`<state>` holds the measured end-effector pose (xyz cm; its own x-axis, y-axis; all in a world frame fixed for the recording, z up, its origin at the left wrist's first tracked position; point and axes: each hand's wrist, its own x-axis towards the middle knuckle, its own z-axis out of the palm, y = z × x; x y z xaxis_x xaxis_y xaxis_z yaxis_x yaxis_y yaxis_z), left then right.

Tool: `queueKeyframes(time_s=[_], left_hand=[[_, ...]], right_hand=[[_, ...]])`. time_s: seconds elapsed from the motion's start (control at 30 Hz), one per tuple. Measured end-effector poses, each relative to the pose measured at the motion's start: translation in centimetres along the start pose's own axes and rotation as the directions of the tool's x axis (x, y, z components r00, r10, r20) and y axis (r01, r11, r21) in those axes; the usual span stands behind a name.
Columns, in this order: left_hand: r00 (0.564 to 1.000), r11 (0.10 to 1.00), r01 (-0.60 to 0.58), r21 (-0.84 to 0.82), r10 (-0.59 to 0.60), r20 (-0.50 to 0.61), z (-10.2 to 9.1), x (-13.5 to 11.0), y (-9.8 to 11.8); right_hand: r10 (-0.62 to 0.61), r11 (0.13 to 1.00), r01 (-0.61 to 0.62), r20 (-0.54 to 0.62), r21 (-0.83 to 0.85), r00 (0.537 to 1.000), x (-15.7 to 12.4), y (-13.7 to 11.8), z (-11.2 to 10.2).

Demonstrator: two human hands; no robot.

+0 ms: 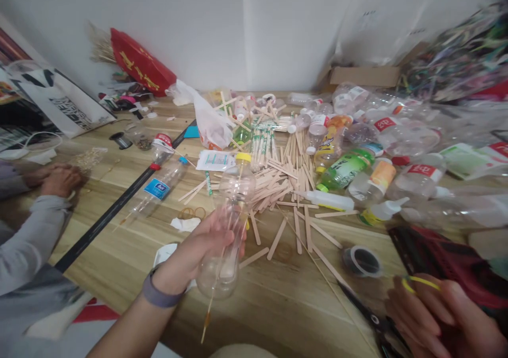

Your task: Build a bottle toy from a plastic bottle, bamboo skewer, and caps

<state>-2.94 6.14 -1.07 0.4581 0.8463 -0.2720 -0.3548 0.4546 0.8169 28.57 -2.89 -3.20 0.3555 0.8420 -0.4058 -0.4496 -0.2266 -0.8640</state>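
My left hand [198, 249] is wrapped round a clear plastic bottle [230, 209] with a yellow cap, held tilted over the wooden table [119, 241]; a thin wooden skewer [207, 315] pokes out below the bottle's base. My right hand [440, 315] is at the bottom right, blurred, its fingers curled near a yellow rubber band [420, 283] and black scissors [373, 321]. A roll of tape [361, 260] lies just left of that hand.
Wooden craft sticks [286, 183] lie heaped mid-table, with several empty plastic bottles [357, 162] behind and to the right. A long black rod [115, 207] crosses the left side. Another person's hands [59, 178] rest at the left edge. A cardboard box [365, 74] stands at the back.
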Motion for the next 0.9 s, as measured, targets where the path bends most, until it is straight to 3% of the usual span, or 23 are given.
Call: queueKeyframes(time_s=[0.07,0.2,0.33,0.47,0.73,0.9], left_hand=[[1.0,1.0,0.001,0.02,-0.001,0.015,0.3,0.0,-0.2],[0.998,0.997,-0.009,0.08,0.004,0.068,1.0,0.0,-0.5],[0.992,0.997,0.006,0.079,-0.016,0.123,1.5,0.1,-0.8],[0.989,0.996,0.038,0.085,-0.05,0.141,1.9,0.2,-0.9],[0.979,0.991,0.045,0.13,-0.069,0.191,3.2,-0.1,-0.7],[0.977,0.995,-0.012,0.104,-0.01,0.213,3.9,0.1,-0.8]], right_hand=[[0.01,1.0,-0.01,0.002,0.019,1.0,-0.6,-0.4,1.8],[0.023,0.998,-0.014,0.163,-0.057,0.986,-1.5,-0.3,4.3],[0.024,0.995,-0.006,0.192,-0.095,0.981,-1.7,0.2,6.4],[0.047,0.986,0.011,0.348,-0.164,0.936,-1.0,0.6,8.3],[0.141,0.987,-0.092,0.445,-0.13,0.884,-0.4,0.6,10.9],[0.146,0.988,-0.102,0.471,-0.119,0.87,-0.7,0.7,11.5]])
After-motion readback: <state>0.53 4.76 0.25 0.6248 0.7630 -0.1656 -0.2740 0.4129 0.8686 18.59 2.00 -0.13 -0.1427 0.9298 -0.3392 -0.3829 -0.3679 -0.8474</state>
